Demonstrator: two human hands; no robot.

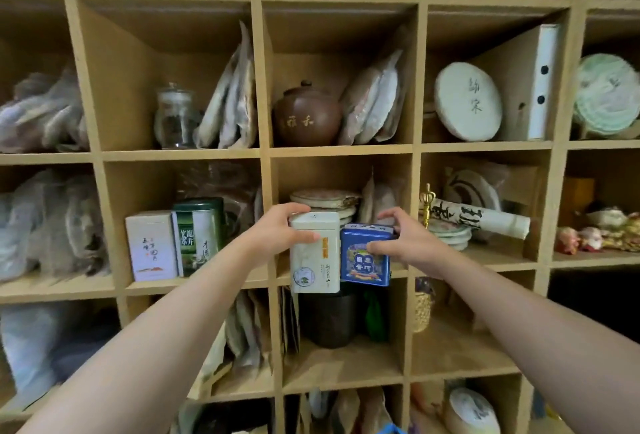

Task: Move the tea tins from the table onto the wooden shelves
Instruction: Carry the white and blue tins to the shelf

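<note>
Tea tins are held side by side at the front of a middle compartment of the wooden shelves (339, 150): the left hand (277, 231) grips a tall white tin (314, 260) near its lid, thumb across the front and fingers curled over the top, while the right hand (403, 243) pinches a shorter blue tin (363, 262) by its upper right corner. The two tins touch each other, and their bottoms hang at or just below the shelf's front edge (whether either one rests on the board I cannot tell). Behind them in the same compartment lies a stack of round paper-wrapped tea cakes (325, 201), with flat packets (377, 201) leaning beside it, filling the back. The compartment to the left already holds a white box (152, 246) and a green tin (199, 236), standing close together. A dark pot (327, 319) sits in the compartment directly below.
</note>
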